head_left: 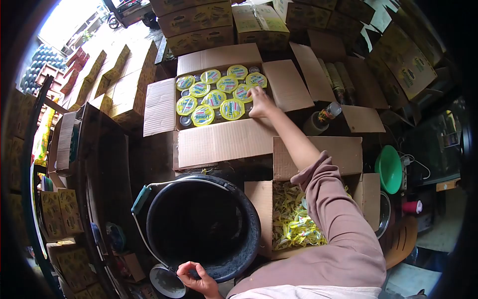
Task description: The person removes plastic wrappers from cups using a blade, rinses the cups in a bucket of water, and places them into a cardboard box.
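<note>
An open cardboard box [219,144] holds several clear cups topped with yellow-green lids printed "Lemon". My right hand [262,103] reaches into the box's right side, fingers and thumb bent round the edge of one lemon cup [242,93]. How firmly it grips cannot be seen. Below, my left hand [198,280] hovers by the near rim of a large black bucket [254,224], its fingers loosely curled in and nothing visible in them. The bucket's wire handle with a teal grip [141,200] hangs over its left side.
A box of yellow plastic scraps [296,226] sits under my right forearm. Stacked cups [334,82] stand in another open box at right, near a clear bottle-like container [322,118]. A green bowl [388,169] is farther right; stacked cartons [196,25] rise behind.
</note>
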